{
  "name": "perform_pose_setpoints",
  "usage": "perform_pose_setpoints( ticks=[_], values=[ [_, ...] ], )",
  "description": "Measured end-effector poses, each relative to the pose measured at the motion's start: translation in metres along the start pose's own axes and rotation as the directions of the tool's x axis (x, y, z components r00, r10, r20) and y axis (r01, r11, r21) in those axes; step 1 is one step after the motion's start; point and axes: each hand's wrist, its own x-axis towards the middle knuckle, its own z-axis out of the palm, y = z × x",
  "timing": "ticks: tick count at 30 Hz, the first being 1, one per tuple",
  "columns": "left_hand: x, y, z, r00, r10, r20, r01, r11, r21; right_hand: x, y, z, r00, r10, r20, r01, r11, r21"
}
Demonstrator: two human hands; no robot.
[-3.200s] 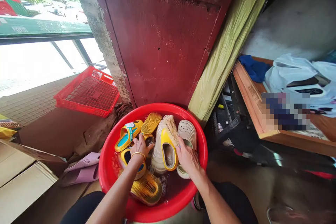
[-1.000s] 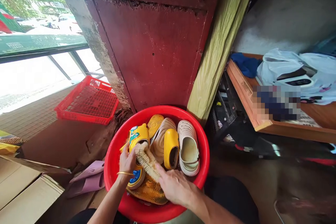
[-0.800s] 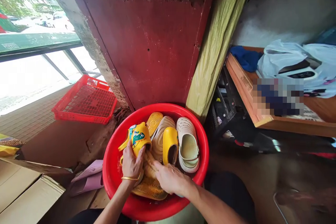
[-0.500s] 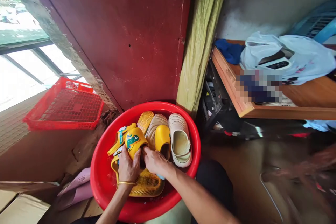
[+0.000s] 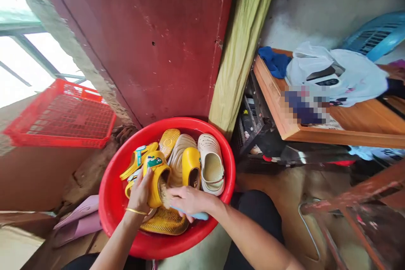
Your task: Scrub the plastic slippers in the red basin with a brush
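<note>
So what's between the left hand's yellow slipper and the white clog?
A yellow clog and a beige ridged slipper, in the head view.

- One camera, worn on the person's head, looks forward and steeply down.
- It sits above the knees (image 5: 255, 209) and faces a red panel (image 5: 136, 42), which fills the upper middle.
- The basin (image 5: 106, 215) lies close below, low in the frame, with the left hand (image 5: 139, 198) and right hand (image 5: 190, 200) near the lens.
- A window (image 5: 22, 65) shows at the far left, a wooden shelf (image 5: 303, 130) at the right.
- The wide view bends and tilts straight edges.
</note>
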Motion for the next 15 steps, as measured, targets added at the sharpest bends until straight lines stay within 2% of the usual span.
perform_pose_setpoints(
  ticks=[4,6,8,10,12,15],
  values=[
    [0.013,0.005,-0.014,0.996,0.048,-0.074,-0.048,0.999,-0.002,-0.019,-0.001,0.000,0.996,0.046,0.080,-0.035,0.991,-0.133],
    [0.017,0.001,-0.017,0.990,0.099,-0.098,-0.098,0.995,0.011,-0.023,0.000,0.004,0.997,0.055,0.058,-0.044,0.985,-0.165],
    [0.018,-0.009,-0.014,0.986,0.126,-0.111,-0.126,0.992,0.009,-0.018,0.005,0.011,0.998,0.050,-0.031,-0.054,0.989,-0.138],
    [0.019,-0.022,-0.007,0.979,0.197,-0.061,-0.196,0.980,0.018,-0.002,0.009,0.016,0.988,0.060,-0.140,-0.071,0.995,-0.068],
    [0.020,-0.035,0.002,0.952,0.305,0.033,-0.306,0.951,0.040,0.020,0.011,0.018,0.962,0.052,-0.270,-0.066,0.997,-0.045],
    [0.016,-0.046,0.012,0.925,0.377,0.038,-0.379,0.923,0.063,0.048,0.007,0.017,0.923,-0.010,-0.385,-0.012,0.998,-0.055]
  ],
)
